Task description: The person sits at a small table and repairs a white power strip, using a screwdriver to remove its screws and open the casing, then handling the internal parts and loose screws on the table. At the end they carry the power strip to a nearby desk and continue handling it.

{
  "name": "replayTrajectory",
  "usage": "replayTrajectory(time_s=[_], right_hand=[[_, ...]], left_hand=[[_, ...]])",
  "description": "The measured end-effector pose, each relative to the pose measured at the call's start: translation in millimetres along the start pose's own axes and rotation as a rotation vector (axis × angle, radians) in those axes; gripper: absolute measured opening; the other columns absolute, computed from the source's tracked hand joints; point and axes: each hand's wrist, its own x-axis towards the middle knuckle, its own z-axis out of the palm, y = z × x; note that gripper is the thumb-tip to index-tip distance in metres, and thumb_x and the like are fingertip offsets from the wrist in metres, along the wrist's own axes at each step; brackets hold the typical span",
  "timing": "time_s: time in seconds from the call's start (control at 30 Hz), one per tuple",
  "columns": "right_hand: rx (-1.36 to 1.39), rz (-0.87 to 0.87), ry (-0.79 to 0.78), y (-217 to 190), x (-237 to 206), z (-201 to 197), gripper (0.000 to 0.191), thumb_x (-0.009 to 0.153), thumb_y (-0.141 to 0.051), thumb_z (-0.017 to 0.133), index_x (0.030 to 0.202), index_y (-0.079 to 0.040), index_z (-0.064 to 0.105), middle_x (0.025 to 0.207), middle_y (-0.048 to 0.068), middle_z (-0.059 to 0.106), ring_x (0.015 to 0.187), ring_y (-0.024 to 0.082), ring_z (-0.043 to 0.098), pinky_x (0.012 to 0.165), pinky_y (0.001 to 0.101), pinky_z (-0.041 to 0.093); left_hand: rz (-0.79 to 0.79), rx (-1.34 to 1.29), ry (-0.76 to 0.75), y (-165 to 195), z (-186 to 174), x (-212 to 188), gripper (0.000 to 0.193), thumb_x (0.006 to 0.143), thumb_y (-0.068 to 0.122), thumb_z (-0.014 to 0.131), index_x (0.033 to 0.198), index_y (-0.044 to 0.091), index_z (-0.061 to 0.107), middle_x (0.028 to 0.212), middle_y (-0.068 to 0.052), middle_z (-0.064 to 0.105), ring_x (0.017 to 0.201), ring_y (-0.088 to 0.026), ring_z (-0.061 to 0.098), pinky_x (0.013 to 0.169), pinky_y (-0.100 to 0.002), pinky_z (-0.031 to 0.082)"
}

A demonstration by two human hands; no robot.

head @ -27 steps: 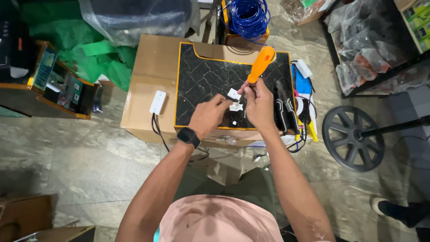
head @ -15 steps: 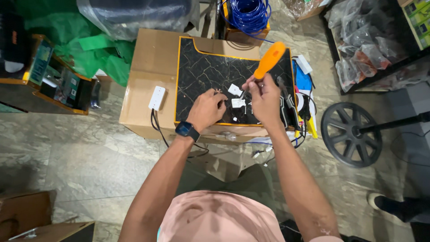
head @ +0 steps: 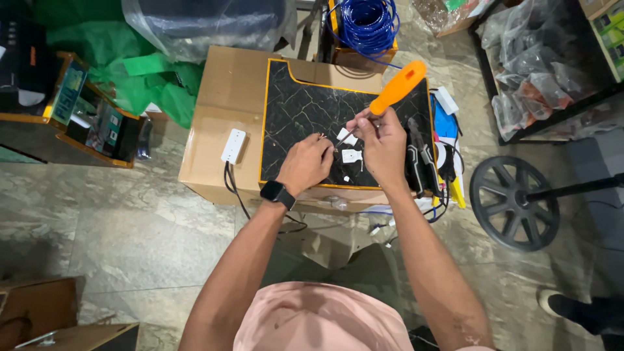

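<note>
My right hand [head: 383, 144] grips a screwdriver with an orange handle [head: 396, 86], its metal tip pointing down-left toward small white plastic parts [head: 350, 155] lying on a black marble-pattern board [head: 305, 107]. My left hand [head: 305, 164], with a black watch [head: 277, 194] on its wrist, rests curled on the board just left of those parts; I cannot see whether its fingertips pinch a small piece. The board lies on top of a cardboard box [head: 224, 104].
A white power strip [head: 233, 145] with a black cord lies on the box's left part. Pliers and cables [head: 429, 159] crowd the board's right edge. A blue wire coil [head: 369, 23] sits behind, green plastic sheeting [head: 123, 58] at left, a black wheel [head: 515, 201] at right.
My right hand has tilted the screwdriver and brought its tip down by the white parts. My left hand stays on the board beside them.
</note>
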Motion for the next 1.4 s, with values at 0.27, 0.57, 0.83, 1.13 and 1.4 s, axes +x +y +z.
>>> replayTrajectory(time_s=[0.27,0.57,0.83,1.13,1.4], right_hand=[[0.006,-0.003,-0.006,-2,1,0,0.007,0.105,0.002,0.056,0.112,0.000,0.054,0.102,0.007,0.065,0.093,0.015,0.070,0.087,0.0324,0.063],[0.063,0.018,-0.004,-4,2,-3,0.008,0.105,0.002,0.055,0.112,-0.001,0.053,0.102,0.007,0.064,0.093,0.015,0.071,0.087,0.0341,0.064],[0.156,0.037,0.088,-7,14,-2,0.010,0.102,0.001,0.062,0.109,-0.001,0.055,0.099,0.007,0.063,0.087,0.016,0.071,0.080,0.0354,0.065],[0.277,0.070,0.151,19,31,-5,0.011,0.097,0.004,0.070,0.106,0.004,0.065,0.091,0.009,0.069,0.082,0.019,0.071,0.078,0.0347,0.063],[0.338,0.095,0.094,21,32,-1,0.013,0.103,-0.002,0.059,0.112,0.006,0.065,0.094,0.013,0.071,0.089,0.024,0.075,0.087,0.0391,0.064]], left_hand=[[-0.007,-0.037,-0.004,4,-6,1,0.011,0.092,0.011,0.063,0.093,0.003,0.071,0.091,-0.017,0.066,0.083,-0.041,0.066,0.075,-0.048,0.054],[0.016,-0.064,0.003,3,-6,0,0.009,0.091,0.008,0.065,0.095,0.002,0.071,0.091,-0.017,0.066,0.083,-0.040,0.066,0.074,-0.047,0.054],[0.010,-0.202,0.033,1,-8,2,0.007,0.093,0.007,0.065,0.094,0.002,0.070,0.087,-0.017,0.065,0.081,-0.040,0.065,0.070,-0.045,0.052],[-0.043,-0.243,0.020,-6,-6,4,0.007,0.094,0.006,0.065,0.094,0.001,0.069,0.086,-0.017,0.067,0.082,-0.038,0.066,0.071,-0.043,0.052],[-0.087,-0.296,0.016,-12,-4,4,0.009,0.096,0.006,0.062,0.094,0.001,0.068,0.087,-0.016,0.068,0.080,-0.035,0.068,0.070,-0.040,0.052]])
